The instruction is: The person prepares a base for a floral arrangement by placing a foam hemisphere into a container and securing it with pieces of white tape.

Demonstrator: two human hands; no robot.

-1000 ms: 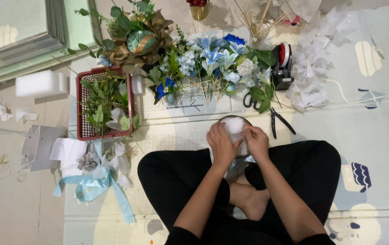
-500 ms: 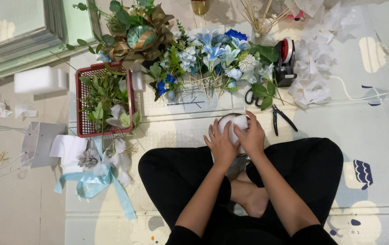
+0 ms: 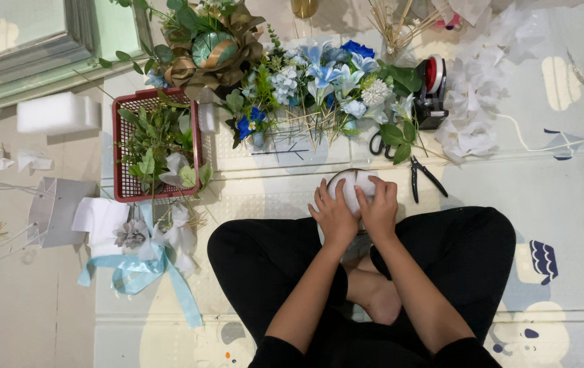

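Hands meet over the lap: left hand (image 3: pixel 333 215) and right hand (image 3: pixel 378 208) both cup a white ball (image 3: pixel 351 185), fingers curled round its near side, closed on it. It sits just past the crossed legs, near the pliers (image 3: pixel 423 176). Round, pale and matt, it looks light and likely soft foam, so gripping the sides gently seems best; hard squeezing could dent it.

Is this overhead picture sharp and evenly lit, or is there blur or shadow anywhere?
Head view: soft, even light, no glare; the blue flowers and pliers look sharp; both hands, left hand and right hand, cast only faint shadow on the white round object.
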